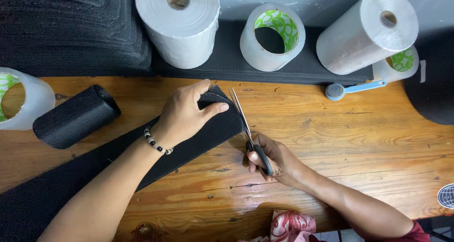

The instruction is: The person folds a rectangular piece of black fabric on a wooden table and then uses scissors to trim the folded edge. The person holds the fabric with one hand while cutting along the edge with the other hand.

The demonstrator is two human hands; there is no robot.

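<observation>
In the middle of the frame we've got a long black strip (189, 142) of coarse, mesh-like fabric lying on the wooden table (359, 133), running from the lower left corner up to the centre. Its far end is folded or curled over, and our left hand (184, 114) is clamped down on that fold, thumb pressing on top, fingers wrapped over the edge. There's a beaded bracelet (157, 143) on that wrist.

Right beside the strip's end, our right hand (272, 159) is closed around the black handles of the scissors (246, 123). The blades point up toward the top of the frame, slightly parted, sitting just along the strip's cut edge; can't tell if they're actually touching it.

Left of centre there's a black roll (75, 116) of the same stuff lying on its side, well apart from the hands. Along the top we see white rolls (182, 24) and a tape ring (270, 36) with a green core, resting on stacked black sheets (71, 29). A blue brush (352, 89) lies at upper right.
</observation>
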